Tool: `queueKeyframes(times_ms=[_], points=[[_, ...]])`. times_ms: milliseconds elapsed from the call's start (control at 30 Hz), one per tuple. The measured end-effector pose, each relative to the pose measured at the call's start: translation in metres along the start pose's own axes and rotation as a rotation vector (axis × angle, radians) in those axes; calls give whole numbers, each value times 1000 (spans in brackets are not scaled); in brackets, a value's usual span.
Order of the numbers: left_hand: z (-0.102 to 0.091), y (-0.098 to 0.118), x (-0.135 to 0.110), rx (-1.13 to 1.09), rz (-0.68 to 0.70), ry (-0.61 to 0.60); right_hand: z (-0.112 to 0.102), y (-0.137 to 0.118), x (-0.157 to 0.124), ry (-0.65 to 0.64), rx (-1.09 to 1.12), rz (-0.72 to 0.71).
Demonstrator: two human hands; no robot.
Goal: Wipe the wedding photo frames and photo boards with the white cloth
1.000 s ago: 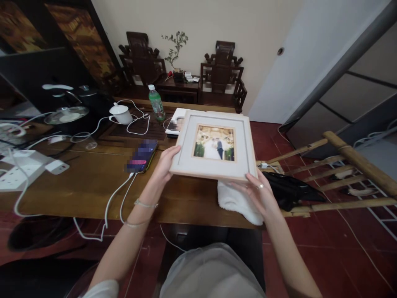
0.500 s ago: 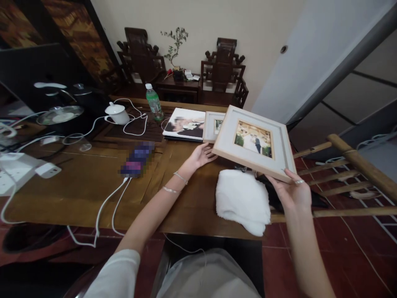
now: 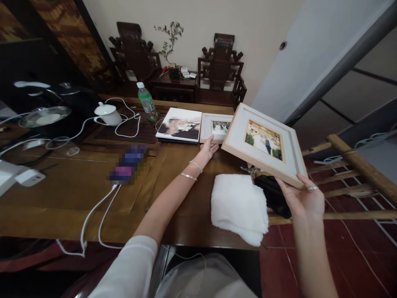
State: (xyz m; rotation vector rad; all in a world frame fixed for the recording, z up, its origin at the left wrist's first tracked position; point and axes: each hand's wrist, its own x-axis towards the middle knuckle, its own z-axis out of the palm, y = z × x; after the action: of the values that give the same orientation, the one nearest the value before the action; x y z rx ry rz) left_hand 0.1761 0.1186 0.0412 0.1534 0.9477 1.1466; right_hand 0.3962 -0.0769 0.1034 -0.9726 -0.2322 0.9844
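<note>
My right hand (image 3: 305, 198) grips a large light-wood picture frame (image 3: 263, 142) by its near right corner, thumb on the front and fingers beneath. The frame is tilted, raised over the table's right end, and shows a photo of a couple. My left hand (image 3: 209, 150) is at the front edge of a smaller picture frame (image 3: 206, 126), thumb over the edge and fingers stretched out; whether it bears on the frame I cannot tell. The large frame hides the small one's right side. A folded white cloth (image 3: 238, 207) lies below the large frame.
Left of the small frame lies a photo album (image 3: 180, 124). A green-labelled bottle (image 3: 147, 101), a lidded white cup (image 3: 107, 114), a phone (image 3: 128, 163) with cables, a power strip (image 3: 8, 176) and a pot (image 3: 45, 118) are farther left. A bamboo rack (image 3: 359, 163) stands at the right.
My left hand has moved right and forward to the small frame's front edge. The large frame, in my right hand, has shifted slightly right, uncovering more of the small frame's photo.
</note>
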Motion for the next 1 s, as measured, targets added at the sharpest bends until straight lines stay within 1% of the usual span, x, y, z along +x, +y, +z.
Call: queueKeyframes(times_ms=[200, 333, 433, 500, 567, 633, 733, 833, 933, 1000], points=[[5, 5, 3, -24, -11, -62, 0, -4, 2, 22, -9, -11], [5, 4, -8, -43, -9, -131, 3, -16, -3, 5, -11, -52], [3, 3, -28, -41, -5, -205, 6, -30, -8, -65, -16, -137], [0, 5, -46, -25, 32, -254, 8, -41, -11, -112, -15, -194], [-4, 10, -66, -4, 78, -305, 11, -52, -14, -139, -18, -238], [-10, 17, -86, 10, 105, -330, 15, -64, -16, -144, -23, -267], [-26, 30, -117, 26, 119, -299, 22, -79, -20, -147, -15, -272], [-52, 39, -148, 62, 151, -224, 27, -85, -20, -197, -7, -254], [-84, 42, -179, 94, 196, -148, 30, -80, -12, -244, -12, -221], [-106, 40, -197, 84, 238, -92, 32, -71, 0, -227, 2, -174]])
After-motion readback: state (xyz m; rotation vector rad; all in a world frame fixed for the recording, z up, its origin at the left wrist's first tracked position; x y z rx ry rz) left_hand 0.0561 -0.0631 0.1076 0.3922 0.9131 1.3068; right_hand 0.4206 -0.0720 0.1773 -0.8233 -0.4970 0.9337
